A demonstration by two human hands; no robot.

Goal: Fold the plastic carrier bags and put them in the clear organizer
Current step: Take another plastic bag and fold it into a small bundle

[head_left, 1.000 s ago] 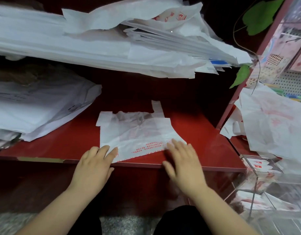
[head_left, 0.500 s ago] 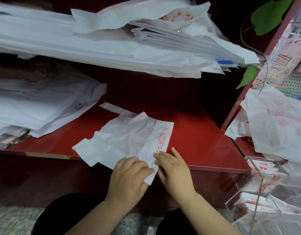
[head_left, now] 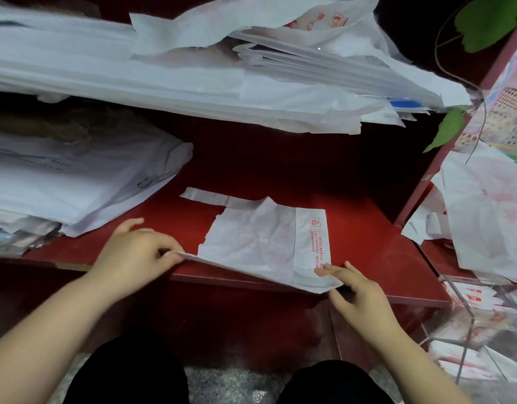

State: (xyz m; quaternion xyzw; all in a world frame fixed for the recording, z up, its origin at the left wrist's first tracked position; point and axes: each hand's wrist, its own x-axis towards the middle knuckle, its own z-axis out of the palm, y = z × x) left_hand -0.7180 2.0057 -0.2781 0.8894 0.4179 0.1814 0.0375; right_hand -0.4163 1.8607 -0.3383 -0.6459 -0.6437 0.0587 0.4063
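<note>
Left hand (head_left: 135,255): I read the thumb and forefinger as closed together on the near left corner of the carrier bag (head_left: 263,243), pinching the film. One finger on the far side stands away from the rest. The pinched corner is raised off the red shelf (head_left: 368,243), so the bag's near edge runs as a taut line between the two hands.

Right hand (head_left: 359,295): the fingers (head_left: 328,269) lie nearly straight and close together on top of the bag's near right corner. The thumb is beneath it, so the corner is pinched between them. This corner hangs past the shelf's front lip.

Carrier bag: white and creased, with faint red print across its middle and a band of sharper red characters along its right side. Its far part lies flat on the shelf. One handle strip (head_left: 204,196) reaches out to the far left, flat on the red surface.

Clear organizer (head_left: 467,339): it stands at the lower right, just beyond the shelf's right front corner and apart from the held bag. I see folded bags (head_left: 473,298) with red print inside, but I cannot tell which compartment they are in.

Surroundings: a stack of white bags (head_left: 76,185) rests on the left of the same shelf, near the left hand but not touching it. A longer pile (head_left: 193,83) fills the level above. Loose bags (head_left: 484,214) hang at the right, beside a green leaf (head_left: 447,129).
</note>
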